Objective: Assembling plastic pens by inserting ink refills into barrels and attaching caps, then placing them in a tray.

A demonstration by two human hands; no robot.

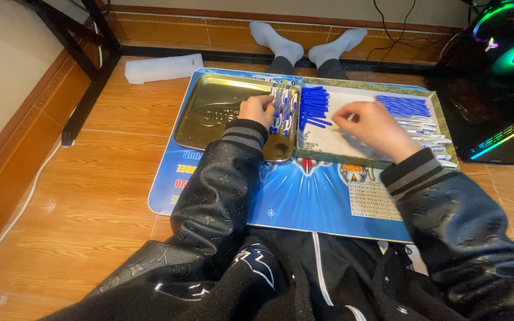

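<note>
My left hand [257,110] rests in a gold metal tray [209,113], fingers curled against a row of assembled white-and-blue pens [285,107] at the tray's right side. My right hand [373,125] reaches into a green-rimmed white tray [435,95], fingertips down near a thin white pen part. A pile of blue pen caps [313,106] lies at that tray's left. Blue refills [404,106] lie at its back right. White pen barrels [432,138] lie beside my right wrist. What either hand grips is hidden.
Both trays sit on a blue printed mat [304,199] on a wooden floor. My socked feet [307,44] stretch beyond the trays. A white foam block [163,68] lies at back left beside a black metal frame leg [87,95]. A lit computer case [498,77] stands at right.
</note>
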